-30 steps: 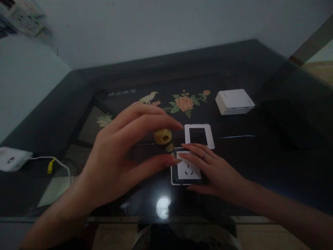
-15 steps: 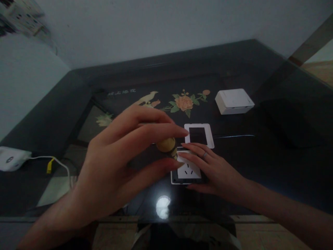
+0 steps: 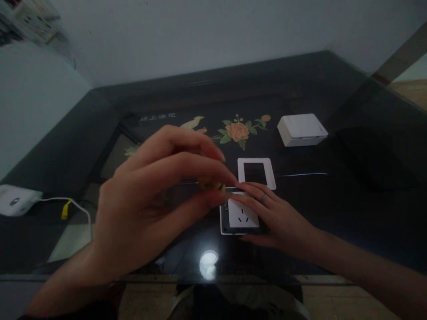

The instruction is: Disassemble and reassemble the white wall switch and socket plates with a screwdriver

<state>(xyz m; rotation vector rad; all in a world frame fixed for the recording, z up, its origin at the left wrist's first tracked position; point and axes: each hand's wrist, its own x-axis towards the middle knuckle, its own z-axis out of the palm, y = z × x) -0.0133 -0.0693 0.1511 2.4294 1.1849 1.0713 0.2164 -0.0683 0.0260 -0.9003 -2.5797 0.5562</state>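
Note:
My left hand is closed in a pinch around the yellow handle of a screwdriver, most of it hidden by the fingers. Its lower end points at the left side of a white wall socket. That socket lies face up on the dark table, its black inner frame and a small screw at the left showing. My right hand, a ring on one finger, grips the socket from the right, fingers over its upper part and thumb at the lower edge. Just beyond lies a white cover frame with a rectangular opening.
A white box stands at the back right. At the left lies a white device with a cable and yellow tag. The glossy tabletop bears a flower and bird picture and ends at a front edge near me.
My left fingers have closed from a looser spread into a tighter pinch around the screwdriver handle, and the hand has shifted slightly left. My right hand stays on the socket.

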